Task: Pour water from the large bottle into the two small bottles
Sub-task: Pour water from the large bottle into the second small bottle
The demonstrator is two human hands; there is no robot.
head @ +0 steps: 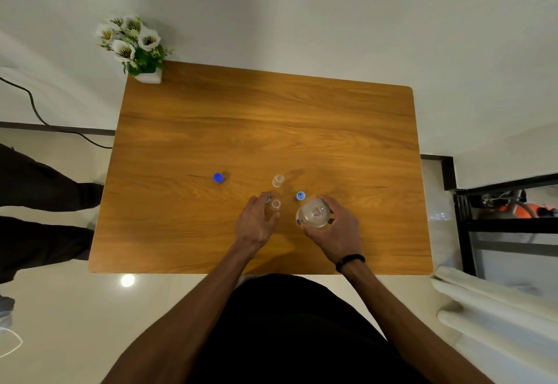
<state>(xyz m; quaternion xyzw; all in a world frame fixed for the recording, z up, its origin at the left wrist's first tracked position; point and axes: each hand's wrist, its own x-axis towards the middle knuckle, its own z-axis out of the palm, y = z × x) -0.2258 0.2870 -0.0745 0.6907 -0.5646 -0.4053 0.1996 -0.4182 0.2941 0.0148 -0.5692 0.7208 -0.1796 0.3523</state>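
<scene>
Head | right hand (338, 232) grip: wraps large bottle (314, 213) | left hand (256, 220) grip: holds small bottle (275, 204) | labels unreadable

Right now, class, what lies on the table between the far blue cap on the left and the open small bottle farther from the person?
In the head view, only bare wooden table lies between the blue cap and that small bottle.
</scene>
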